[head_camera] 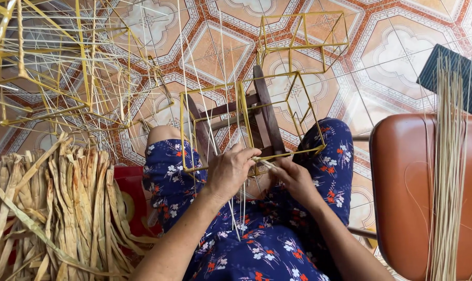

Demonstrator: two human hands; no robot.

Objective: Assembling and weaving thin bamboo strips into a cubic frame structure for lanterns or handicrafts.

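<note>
Your left hand (230,171) is curled around the near edge of one yellow wire frame (251,122), fingers wrapped tight on the rim and a few pale strands. Your right hand (295,178) sits just beside it, fingers pinched narrow on a thin pale strip (264,163) that runs to the frame's near rim. The hands are close but not touching.

The frame rests between your knees, over your lap, in front of a dark wooden stand (267,117) whose upright piece passes through the frame. Long pale reeds (215,93) rise from the frame past the camera; too many and too thin to count.

One more empty yellow frame (303,36) lies on the patterned tile floor (392,57) beyond the stand, apart from the one you hold. A stack of yellow frames (54,73) sits upper left; they overlap, so the count can't be told.

One pile of dried flat leaves (64,208) lies to your left, on something red. One brown chair seat (407,192) stands to your right, with one bundle of straight pale reeds (448,171) laid across it. One dark ribbed mat (457,78) shows at the upper right edge, behind the bundle.

You wear blue floral trousers (257,244); both knees are in view.
</note>
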